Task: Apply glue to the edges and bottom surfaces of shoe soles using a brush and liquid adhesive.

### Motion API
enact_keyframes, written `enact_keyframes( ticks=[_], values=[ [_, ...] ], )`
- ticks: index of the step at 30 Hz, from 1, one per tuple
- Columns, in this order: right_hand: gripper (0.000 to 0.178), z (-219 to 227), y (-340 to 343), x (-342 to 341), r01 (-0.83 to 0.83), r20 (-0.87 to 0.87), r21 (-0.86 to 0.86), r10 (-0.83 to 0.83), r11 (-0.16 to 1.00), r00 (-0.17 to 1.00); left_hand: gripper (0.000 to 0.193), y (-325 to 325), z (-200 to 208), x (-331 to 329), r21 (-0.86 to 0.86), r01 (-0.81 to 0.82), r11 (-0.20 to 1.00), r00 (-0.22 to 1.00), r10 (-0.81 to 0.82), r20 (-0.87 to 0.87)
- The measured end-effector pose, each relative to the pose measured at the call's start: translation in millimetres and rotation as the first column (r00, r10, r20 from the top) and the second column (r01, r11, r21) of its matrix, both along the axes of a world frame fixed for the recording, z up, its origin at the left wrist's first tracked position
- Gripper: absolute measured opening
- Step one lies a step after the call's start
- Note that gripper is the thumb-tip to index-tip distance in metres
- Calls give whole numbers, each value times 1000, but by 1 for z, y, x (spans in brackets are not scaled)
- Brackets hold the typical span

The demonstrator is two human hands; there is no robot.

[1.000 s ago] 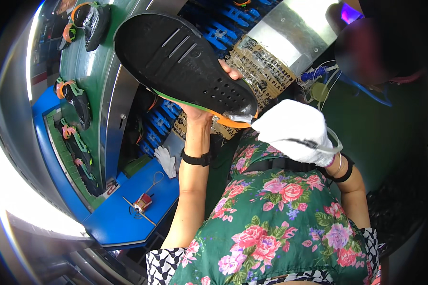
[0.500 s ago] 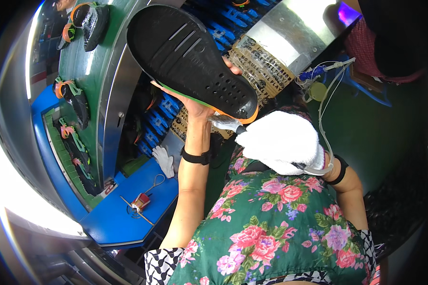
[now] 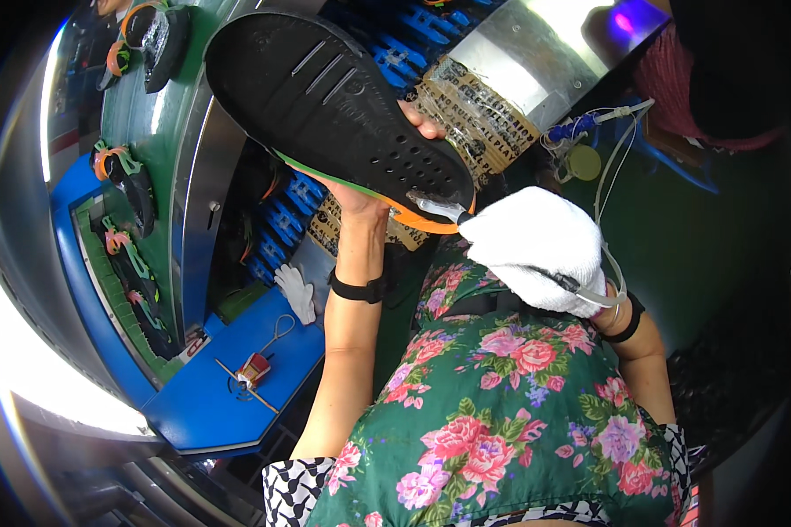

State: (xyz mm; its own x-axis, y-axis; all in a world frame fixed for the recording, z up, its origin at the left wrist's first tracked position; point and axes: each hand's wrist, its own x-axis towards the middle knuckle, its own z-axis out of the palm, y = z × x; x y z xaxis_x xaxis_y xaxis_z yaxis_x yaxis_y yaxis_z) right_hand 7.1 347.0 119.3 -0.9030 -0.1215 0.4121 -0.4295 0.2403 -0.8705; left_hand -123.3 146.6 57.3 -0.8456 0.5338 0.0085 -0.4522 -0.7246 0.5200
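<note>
The right hand (image 3: 540,250), under a white cloth cover (image 3: 527,224) right of centre, is closed around a brush (image 3: 438,207), bristles over the sole's narrow end. The left hand (image 3: 358,195) clamps the black sole (image 3: 312,105), upper centre, by its waist. A slack grip could let it twist, smearing its orange rim (image 3: 422,221). Its long axis slants from broad end, upper left, to narrow end near centre.

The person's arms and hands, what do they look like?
The left hand is bare; the right hand wears a fluffy white covering, with a pale tube looping beside that wrist. Each wrist has a black band, and the sleeves are black-and-white patterned.
</note>
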Motion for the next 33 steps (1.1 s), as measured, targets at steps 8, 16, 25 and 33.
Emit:
enact_keyframes(
  ticks=[8,16,25,33],
  values=[
    [23,-8,-6,3,-18,-42,-46,16,999,999,115,1,-5,-2,-85,54,995,996,-60,-64],
    [21,-6,1,1,-4,40,-69,7,998,999,115,0,-5,-3,-74,61,995,995,-66,-70],
    [26,-8,6,1,-46,-23,-60,45,997,999,118,3,-2,-9,-56,116,992,993,-118,-30],
    [32,3,5,-3,-20,-71,-50,16,999,997,137,19,-5,-12,-84,39,996,991,-28,129]
  ],
)
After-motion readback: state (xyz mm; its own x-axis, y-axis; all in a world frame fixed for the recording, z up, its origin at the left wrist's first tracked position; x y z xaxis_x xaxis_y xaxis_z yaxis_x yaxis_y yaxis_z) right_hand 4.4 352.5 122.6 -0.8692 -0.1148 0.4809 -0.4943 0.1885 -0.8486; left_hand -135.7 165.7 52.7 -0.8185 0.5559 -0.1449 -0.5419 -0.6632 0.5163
